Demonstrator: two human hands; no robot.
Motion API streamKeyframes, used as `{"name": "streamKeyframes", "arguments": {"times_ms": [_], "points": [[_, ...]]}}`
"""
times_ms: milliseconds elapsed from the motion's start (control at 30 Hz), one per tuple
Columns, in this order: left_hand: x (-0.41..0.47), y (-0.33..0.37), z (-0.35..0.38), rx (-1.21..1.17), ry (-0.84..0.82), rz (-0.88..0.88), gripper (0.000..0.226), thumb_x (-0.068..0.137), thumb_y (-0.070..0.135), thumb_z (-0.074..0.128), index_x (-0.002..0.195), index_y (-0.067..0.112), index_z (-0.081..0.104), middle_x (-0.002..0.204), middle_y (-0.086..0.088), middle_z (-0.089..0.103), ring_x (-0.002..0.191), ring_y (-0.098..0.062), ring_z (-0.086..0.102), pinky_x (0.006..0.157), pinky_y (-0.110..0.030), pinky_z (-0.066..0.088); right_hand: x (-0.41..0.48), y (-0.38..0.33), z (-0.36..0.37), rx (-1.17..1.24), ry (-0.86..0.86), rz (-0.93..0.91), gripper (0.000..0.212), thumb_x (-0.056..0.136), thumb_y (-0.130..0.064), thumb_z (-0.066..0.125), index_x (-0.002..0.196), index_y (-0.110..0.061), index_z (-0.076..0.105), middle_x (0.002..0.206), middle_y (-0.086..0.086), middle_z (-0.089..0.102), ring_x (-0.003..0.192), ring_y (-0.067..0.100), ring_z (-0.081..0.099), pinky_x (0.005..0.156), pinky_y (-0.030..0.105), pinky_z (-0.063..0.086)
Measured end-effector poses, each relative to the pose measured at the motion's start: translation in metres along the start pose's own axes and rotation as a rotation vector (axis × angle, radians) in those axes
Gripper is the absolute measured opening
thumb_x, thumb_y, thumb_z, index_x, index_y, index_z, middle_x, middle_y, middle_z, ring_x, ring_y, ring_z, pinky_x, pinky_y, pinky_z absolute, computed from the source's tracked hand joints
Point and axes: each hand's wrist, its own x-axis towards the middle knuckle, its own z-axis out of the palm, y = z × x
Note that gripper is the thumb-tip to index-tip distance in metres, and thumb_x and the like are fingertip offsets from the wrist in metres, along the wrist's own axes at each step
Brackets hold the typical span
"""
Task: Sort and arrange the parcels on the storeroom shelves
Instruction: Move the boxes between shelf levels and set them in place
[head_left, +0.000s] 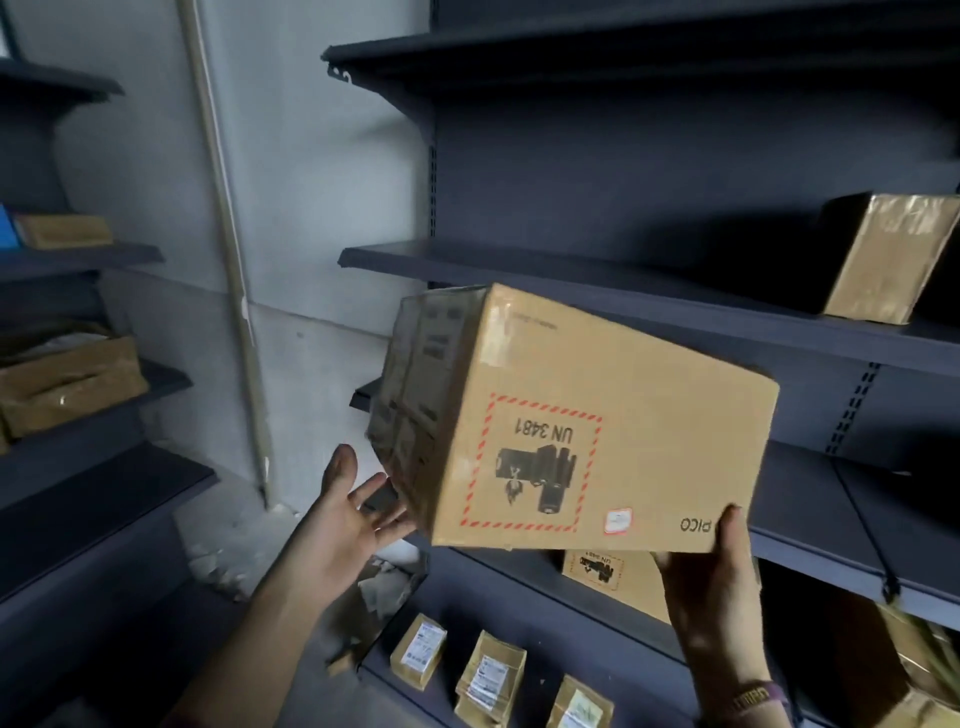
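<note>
A large brown cardboard box (597, 415) hangs tilted and upside down in front of the dark shelf unit; its face shows a red-dashed "UN 3481" label and the word "PICO". My right hand (711, 577) grips its lower right corner from beneath. My left hand (348, 514) is open, palm up, fingers spread, with the fingertips at the box's lower left corner. The middle shelf board (623, 296) lies just behind the box.
A taped brown parcel (883, 260) stands on the middle shelf at right. Several small labelled parcels (488, 670) and another "UN 3481" box (613, 577) sit on lower shelves. A second shelf unit at left holds an open carton (67, 384). Debris lies on the floor.
</note>
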Motion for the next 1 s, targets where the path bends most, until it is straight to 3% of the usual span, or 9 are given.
{"name": "streamKeyframes", "arguments": {"times_ms": [133,200,300,467,567,700,767,900,1000], "points": [[-0.004,-0.002,0.004,-0.120,-0.199,-0.042,0.069,0.092,0.061,0.038,0.145,0.017,0.039,0.146,-0.020,0.042,0.133,-0.038,0.042,0.111,-0.058,0.030,-0.001,0.009,-0.001,0.000,0.001,0.124,0.044,0.099,-0.050,0.040,0.134,-0.029,0.058,0.140,0.000,0.057,0.127,0.020,0.057,0.097,0.042,0.051],[-0.010,0.002,0.006,-0.233,-0.268,-0.042,0.073,0.089,0.053,0.054,0.148,0.015,0.033,0.144,-0.018,0.046,0.132,-0.034,0.044,0.109,-0.051,0.036,-0.004,0.008,0.001,-0.065,0.024,0.169,0.054,0.094,-0.057,0.047,0.138,-0.026,0.055,0.137,0.000,0.060,0.127,0.022,0.056,0.103,0.044,0.049],[-0.016,0.002,0.010,-0.253,-0.265,0.022,0.081,0.081,0.038,0.070,0.148,0.014,0.033,0.138,-0.018,0.051,0.120,-0.032,0.057,0.098,-0.046,0.050,-0.009,0.009,0.004,-0.422,0.041,0.117,0.103,0.061,-0.081,0.063,0.143,-0.022,0.041,0.140,0.005,0.054,0.129,0.025,0.052,0.107,0.045,0.045],[-0.024,-0.017,0.016,-0.311,-0.182,0.059,0.058,0.090,0.025,0.051,0.146,0.015,0.037,0.143,-0.020,0.046,0.126,-0.036,0.051,0.085,-0.045,0.057,-0.006,0.022,0.025,-0.448,-0.033,0.126,0.051,0.099,-0.050,0.043,0.147,-0.038,0.033,0.109,-0.008,0.069,0.101,0.017,0.064,0.075,0.039,0.054],[-0.025,-0.026,0.020,-0.270,-0.139,0.141,0.053,0.091,0.015,0.045,0.144,0.013,0.041,0.138,-0.015,0.054,0.123,-0.031,0.055,0.075,-0.037,0.060,-0.017,0.026,0.044,-0.609,-0.146,0.010,0.040,0.103,-0.041,0.041,0.141,-0.029,0.044,0.129,0.005,0.061,0.106,0.021,0.054,0.075,0.036,0.052],[-0.027,-0.031,0.024,-0.058,-0.041,0.282,0.064,0.080,0.005,0.056,0.142,0.006,0.039,0.121,-0.008,0.067,0.106,-0.021,0.067,0.073,-0.032,0.058,-0.024,0.020,0.056,-0.486,-0.214,0.075,0.053,0.092,-0.064,0.043,0.116,-0.022,0.065,0.093,0.008,0.074,0.063,0.011,0.064,0.046,0.018,0.044],[-0.029,-0.031,0.022,-0.023,-0.027,0.309,0.066,0.078,0.003,0.058,0.140,0.006,0.038,0.124,-0.009,0.065,0.108,-0.021,0.066,0.073,-0.032,0.058,-0.028,0.017,0.060,-0.456,-0.258,0.149,0.062,0.087,-0.068,0.044,0.121,-0.020,0.064,0.100,0.010,0.075,0.067,0.013,0.068,0.048,0.021,0.049],[-0.031,-0.034,0.020,-0.001,-0.056,0.298,0.064,0.080,0.002,0.057,0.140,0.009,0.038,0.133,-0.012,0.059,0.116,-0.025,0.062,0.077,-0.033,0.057,-0.034,0.017,0.062,-0.421,-0.259,0.111,0.049,0.086,-0.052,0.057,0.126,-0.023,0.059,0.114,0.011,0.072,0.103,0.030,0.070,0.088,0.052,0.056],[-0.034,-0.032,0.019,0.045,-0.070,0.256,0.059,0.084,0.008,0.060,0.139,0.010,0.040,0.136,-0.014,0.056,0.121,-0.028,0.058,0.083,-0.039,0.056,-0.034,0.015,0.058,-0.452,-0.245,0.096,0.044,0.088,-0.048,0.056,0.122,-0.019,0.061,0.110,0.012,0.073,0.096,0.028,0.072,0.079,0.045,0.059]]}}
